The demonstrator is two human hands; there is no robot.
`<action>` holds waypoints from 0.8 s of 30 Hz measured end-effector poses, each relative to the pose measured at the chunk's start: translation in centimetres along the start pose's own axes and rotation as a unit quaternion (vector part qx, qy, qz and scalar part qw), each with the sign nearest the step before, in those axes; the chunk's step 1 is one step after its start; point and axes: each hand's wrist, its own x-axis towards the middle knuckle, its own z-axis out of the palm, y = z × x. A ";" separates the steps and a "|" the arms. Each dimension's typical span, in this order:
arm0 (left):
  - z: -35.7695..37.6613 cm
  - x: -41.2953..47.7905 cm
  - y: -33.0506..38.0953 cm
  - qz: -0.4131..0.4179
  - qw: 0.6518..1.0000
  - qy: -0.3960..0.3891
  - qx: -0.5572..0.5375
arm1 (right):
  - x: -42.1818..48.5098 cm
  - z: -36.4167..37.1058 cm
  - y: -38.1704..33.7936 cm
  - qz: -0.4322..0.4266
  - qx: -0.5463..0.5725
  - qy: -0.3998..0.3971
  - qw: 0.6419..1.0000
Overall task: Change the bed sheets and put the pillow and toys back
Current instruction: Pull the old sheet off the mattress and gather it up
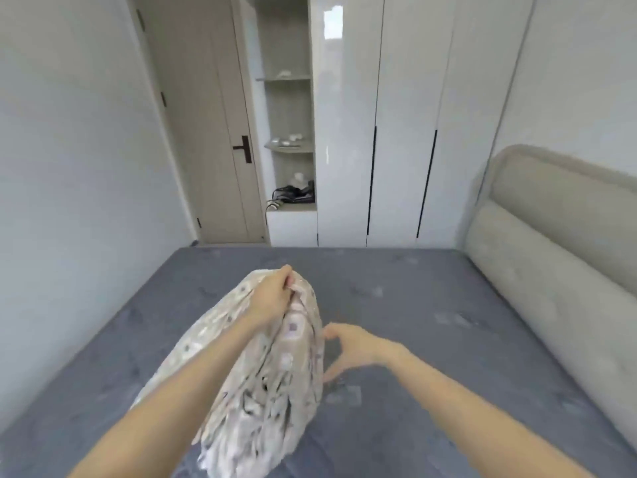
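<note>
A bunched beige patterned sheet hangs in a heap above the bare grey mattress. My left hand grips the top of the bundle and holds it up. My right hand is beside the bundle's right edge, its fingers spread and loosely curved, its fingertips at the cloth; the frame is blurred there, so a grip does not show. No pillow or toys are in view.
A padded beige headboard runs along the right side of the bed. White wardrobe doors and an open shelf niche stand beyond the far edge. A closed door is at the back left, and a plain wall is on the left.
</note>
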 end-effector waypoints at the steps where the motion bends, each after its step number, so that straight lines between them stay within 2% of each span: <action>1: -0.3 0.2 -0.8 -0.011 1.000 0.008 0.007 | 1.4 1.1 -0.5 -0.033 -0.006 0.003 0.999; 4: -1.7 0.6 -2.8 -0.040 0.997 0.039 0.044 | 4.3 3.3 -3.0 -0.102 0.009 0.041 0.994; 7: -3.5 1.0 -4.4 -0.084 0.992 0.057 0.068 | 6.3 3.2 -4.8 -0.129 0.059 0.102 0.985; 12: -6.1 2.2 -5.3 -0.133 0.982 0.129 0.029 | 8.3 -1.2 -7.0 -0.125 0.118 0.096 0.981; 14: -7.1 3.4 -4.7 -0.136 0.977 0.162 -0.014 | 8.9 -4.2 -8.0 -0.129 0.161 0.137 0.969; 16: -8.3 5.0 -3.2 -0.146 0.964 0.195 -0.106 | 9.5 -7.6 -9.0 -0.134 0.246 0.210 0.937; 19: -10.2 7.7 -0.3 -0.121 0.912 0.249 -0.303 | 9.8 -12.8 -9.7 -0.129 0.355 0.305 0.874; 21: -10.9 9.0 1.9 -0.081 0.870 0.243 -0.421 | 9.5 -15.9 -9.9 -0.123 0.367 0.350 0.853; 22: -10.8 9.5 2.6 -0.061 0.869 0.220 -0.440 | 9.2 -17.1 -9.9 -0.121 0.355 0.373 0.849; 24: -9.8 9.6 3.4 -0.034 0.919 0.171 -0.353 | 9.0 -18.6 -9.4 -0.112 0.308 0.422 0.845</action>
